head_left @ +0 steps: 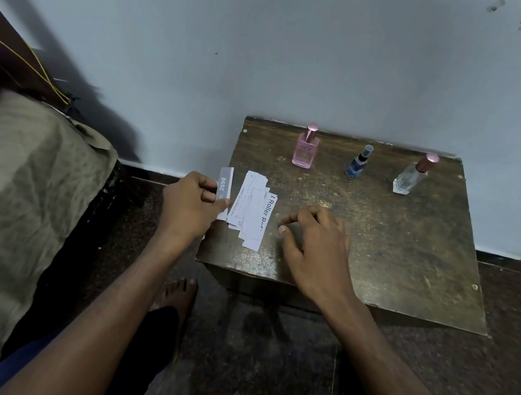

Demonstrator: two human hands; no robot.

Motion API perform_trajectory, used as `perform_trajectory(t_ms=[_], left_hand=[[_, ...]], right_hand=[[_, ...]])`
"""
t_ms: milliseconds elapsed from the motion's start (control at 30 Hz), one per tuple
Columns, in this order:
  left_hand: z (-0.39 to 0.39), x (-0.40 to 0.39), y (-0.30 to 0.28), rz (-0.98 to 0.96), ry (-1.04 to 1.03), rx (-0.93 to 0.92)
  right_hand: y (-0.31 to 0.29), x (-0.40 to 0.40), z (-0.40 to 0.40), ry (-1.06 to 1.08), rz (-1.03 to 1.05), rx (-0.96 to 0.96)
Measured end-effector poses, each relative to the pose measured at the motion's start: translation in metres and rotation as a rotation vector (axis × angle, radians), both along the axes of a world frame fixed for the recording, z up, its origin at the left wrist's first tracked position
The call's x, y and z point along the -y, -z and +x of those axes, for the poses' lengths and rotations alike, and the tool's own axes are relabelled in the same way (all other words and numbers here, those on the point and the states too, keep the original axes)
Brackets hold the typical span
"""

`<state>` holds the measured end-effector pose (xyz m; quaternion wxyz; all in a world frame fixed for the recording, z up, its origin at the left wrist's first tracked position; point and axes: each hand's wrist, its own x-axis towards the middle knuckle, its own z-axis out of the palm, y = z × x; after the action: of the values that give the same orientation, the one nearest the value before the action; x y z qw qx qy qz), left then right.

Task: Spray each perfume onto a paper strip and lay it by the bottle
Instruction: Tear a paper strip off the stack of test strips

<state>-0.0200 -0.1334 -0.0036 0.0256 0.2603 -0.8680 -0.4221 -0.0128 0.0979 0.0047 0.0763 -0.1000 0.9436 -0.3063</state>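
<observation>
bare forearms [114,304], no sleeves; bare foot [179,295]; dark blue trousers [18,368].

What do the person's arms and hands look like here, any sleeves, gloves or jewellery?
Both forearms are bare up to the frame edge: no sleeves show. The left hand and right hand wear no gloves, and no rings, watch or bracelets are visible. Fingernails look short and unpainted. No markings or bandages show on either arm.

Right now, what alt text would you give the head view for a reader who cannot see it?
The left hand pinches one paper strip beside a pile of strips on a worn wooden table; the right hand hovers open nearby. Three bottles stand along the far edge: pink, blue, clear.
</observation>
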Motion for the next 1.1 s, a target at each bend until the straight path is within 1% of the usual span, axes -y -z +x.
perform_trajectory(t_ms=[133, 233, 333, 433, 467, 500, 533, 600, 633, 667, 700, 800, 867, 933, 1000, 1033, 1100], left_hand=[[0.0, 0.009, -0.001, 0.071, -0.002, 0.043], [0.002, 0.018, -0.001, 0.189, -0.021, 0.04], [-0.001, 0.022, -0.005, 0.374, -0.049, -0.035], [-0.001, 0.004, -0.012, 0.658, -0.028, -0.118], [0.0, -0.006, -0.012, 0.707, -0.009, -0.138], [0.001, -0.018, -0.012, 0.675, 0.018, -0.174], [0.003, -0.028, -0.011, 0.533, 0.055, -0.232], [0.008, -0.048, -0.012, 0.088, 0.154, -0.421], [0.012, -0.057, -0.014, -0.074, 0.212, -0.524], [0.015, -0.064, -0.014, -0.178, 0.264, -0.594], [0.019, -0.07, -0.014, -0.245, 0.3, -0.623], [0.029, -0.081, -0.011, -0.418, 0.312, -0.587], [0.032, -0.083, -0.012, -0.494, 0.317, -0.533], [0.032, -0.081, -0.015, -0.505, 0.351, -0.48], [0.03, -0.076, -0.018, -0.51, 0.348, -0.464], [0.028, -0.074, -0.018, -0.476, 0.323, -0.465], [0.022, -0.069, -0.019, -0.297, 0.275, -0.468]], right_hand=[[0.001, 0.0, -0.001, -0.009, 0.003, -0.005], [0.003, -0.001, 0.0, -0.01, -0.008, -0.012], [0.001, 0.0, -0.001, -0.001, -0.121, -0.068], [-0.005, 0.003, -0.001, 0.005, -0.244, -0.217], [-0.007, 0.004, -0.001, 0.019, -0.293, -0.248], [-0.009, 0.005, -0.001, 0.047, -0.349, -0.254], [-0.01, 0.006, -0.001, 0.088, -0.409, -0.235], [-0.011, 0.007, -0.001, 0.174, -0.521, -0.131], [-0.01, 0.008, -0.003, 0.2, -0.58, -0.057], [-0.01, 0.009, -0.004, 0.218, -0.645, 0.016], [-0.008, 0.01, -0.005, 0.238, -0.705, 0.074], [-0.002, 0.012, -0.009, 0.314, -0.798, 0.165], [0.002, 0.013, -0.01, 0.342, -0.864, 0.235], [0.003, 0.012, -0.012, 0.36, -0.952, 0.324], [0.003, 0.009, -0.015, 0.371, -0.968, 0.37], [0.004, 0.008, -0.016, 0.378, -0.967, 0.379], [0.005, 0.005, -0.018, 0.382, -0.943, 0.371]])
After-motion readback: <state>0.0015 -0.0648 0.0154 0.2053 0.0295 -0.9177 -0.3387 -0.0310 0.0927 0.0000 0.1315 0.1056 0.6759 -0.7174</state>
